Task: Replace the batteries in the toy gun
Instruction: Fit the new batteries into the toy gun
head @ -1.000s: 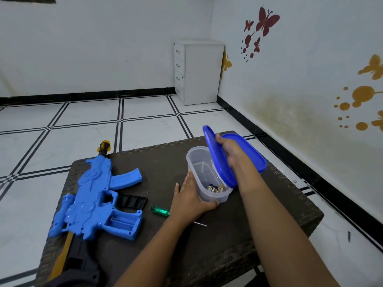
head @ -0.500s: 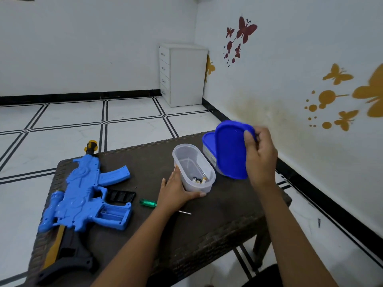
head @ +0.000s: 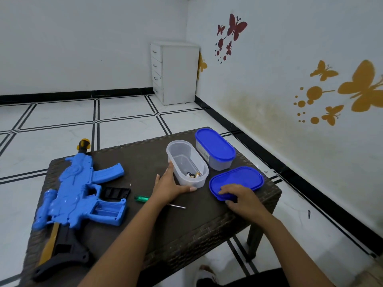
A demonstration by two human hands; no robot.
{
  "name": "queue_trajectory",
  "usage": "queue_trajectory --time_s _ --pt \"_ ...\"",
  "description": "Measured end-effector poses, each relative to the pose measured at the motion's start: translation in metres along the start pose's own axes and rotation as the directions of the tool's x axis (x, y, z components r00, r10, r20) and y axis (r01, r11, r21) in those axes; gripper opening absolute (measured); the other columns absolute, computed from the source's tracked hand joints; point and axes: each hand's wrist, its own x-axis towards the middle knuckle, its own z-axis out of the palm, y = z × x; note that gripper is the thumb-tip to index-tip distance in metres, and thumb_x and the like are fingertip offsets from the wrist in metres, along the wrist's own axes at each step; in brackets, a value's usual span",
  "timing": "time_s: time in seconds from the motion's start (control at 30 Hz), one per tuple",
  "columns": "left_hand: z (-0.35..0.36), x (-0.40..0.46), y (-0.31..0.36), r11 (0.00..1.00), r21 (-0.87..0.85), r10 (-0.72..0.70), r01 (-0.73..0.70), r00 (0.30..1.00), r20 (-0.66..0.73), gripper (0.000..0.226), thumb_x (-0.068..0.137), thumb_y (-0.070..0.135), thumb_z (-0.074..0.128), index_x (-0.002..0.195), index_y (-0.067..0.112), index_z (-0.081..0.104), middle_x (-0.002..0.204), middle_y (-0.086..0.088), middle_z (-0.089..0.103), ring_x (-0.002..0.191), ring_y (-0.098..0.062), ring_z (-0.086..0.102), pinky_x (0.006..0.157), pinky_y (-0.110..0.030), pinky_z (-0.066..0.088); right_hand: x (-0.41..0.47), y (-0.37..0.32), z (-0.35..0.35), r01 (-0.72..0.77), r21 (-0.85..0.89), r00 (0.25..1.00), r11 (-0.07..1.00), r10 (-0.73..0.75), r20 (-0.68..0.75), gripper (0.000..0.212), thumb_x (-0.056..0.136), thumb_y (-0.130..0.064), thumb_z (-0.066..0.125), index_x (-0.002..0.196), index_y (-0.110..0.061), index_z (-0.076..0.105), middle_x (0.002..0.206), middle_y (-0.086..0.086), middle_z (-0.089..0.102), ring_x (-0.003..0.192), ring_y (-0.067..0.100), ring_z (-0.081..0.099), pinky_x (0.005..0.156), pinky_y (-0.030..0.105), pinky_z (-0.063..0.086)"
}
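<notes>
Toy gun: blue toy gun (head: 76, 189) lay flat on the left part of the dark woven desk (head: 145, 224), orange-tipped muzzle toward the far edge, black stock toward the near edge.
Battery bay: the compartment (head: 107, 211) in its grip stood uncovered, facing up; whether anything sat inside could not be told.
Cover: a black ribbed cover (head: 117, 192) lay just beside the bay.
Screwdriver: a green-handled screwdriver (head: 142, 198) lay on the desk, its shaft passing under the left wrist.
Batteries: a few batteries (head: 192, 175) lay at the near end of the clear open container (head: 186, 163).
Left hand: the left hand (head: 170, 186) rested against that container's near side, fingers straight, thumb along its base.
Right hand: the right hand (head: 241, 198) pinched the near rim of the loose blue lid (head: 238, 179), which lay flat on the desk right of the open container.
Second container: a lidded container (head: 215, 151) stood just behind, near the desk's far right corner.
Room: a white drawer cabinet (head: 175, 72) stood in the corner.
</notes>
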Motion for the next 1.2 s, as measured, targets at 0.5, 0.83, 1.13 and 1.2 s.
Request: queue_trajectory --time_s 0.5,0.83,1.13,1.2 --pt "0.0 0.001 -0.001 0.999 0.003 0.034 -0.034 0.999 -0.029 0.108 0.065 0.032 0.08 0.146 0.027 0.009 0.148 0.006 0.035 0.138 -0.014 0.027 0.115 -0.04 -0.004 0.112 -0.106 0.023 -0.22 -0.239 0.97 0.946 0.238 0.047 0.024 0.091 -0.011 0.051 0.114 -0.004 0.055 0.11 0.014 0.063 0.102 0.028 0.06 0.081 0.033 0.048" --pt "0.0 0.0 0.0 1.0 0.024 0.005 -0.005 1.0 -0.011 0.111 0.064 0.037 0.078 0.147 0.029 0.005 0.146 0.008 0.039 0.138 -0.012 0.028 0.115 -0.039 -0.004 0.133 -0.109 0.024 -0.316 -0.241 0.899 0.918 0.37 0.232 0.034 0.089 -0.015 0.054 0.122 -0.007 0.048 0.083 0.008 0.051 0.078 0.023 0.053 0.069 0.031 0.045" --pt "-0.013 0.001 0.008 0.994 0.086 -0.075 0.061 0.983 0.169 0.117 0.065 0.024 0.08 0.146 0.027 -0.004 0.145 0.003 0.04 0.136 -0.018 0.031 0.117 -0.042 0.007 0.129 -0.107 0.03 -0.294 -0.196 0.952 0.935 0.304 0.023 0.028 0.091 -0.012 0.051 0.118 -0.007 0.052 0.107 0.013 0.063 0.099 0.027 0.06 0.077 0.032 0.047" --pt "-0.026 0.003 0.015 0.989 0.123 -0.114 0.084 0.96 0.255 0.113 0.066 0.02 0.079 0.147 0.029 0.0 0.14 -0.001 0.047 0.128 -0.022 0.042 0.109 -0.036 0.03 0.129 -0.108 0.026 -0.291 -0.146 0.957 0.946 0.287 -0.047 0.018 0.088 -0.012 0.057 0.104 -0.005 0.056 0.095 0.012 0.063 0.093 0.027 0.063 0.076 0.033 0.05"
